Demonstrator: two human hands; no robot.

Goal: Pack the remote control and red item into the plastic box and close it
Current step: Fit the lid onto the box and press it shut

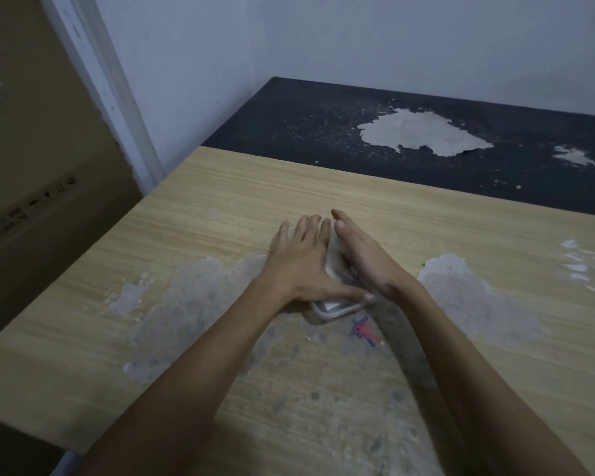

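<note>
left hand: we've got it spread flat on the clear rectangular plastic box, pinning the lid, not gripping.
box: on the worn wood-grain table, mostly hidden.
right hand: open, edge against the box's side, steadying.
remote, red item: can't see them; probably inside.

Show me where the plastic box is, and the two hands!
plastic box (337,309): head view, near corner of its clear rim.
left hand (301,266): head view, back of the hand, flat on the box.
right hand (366,259): head view, back of the hand.
</note>
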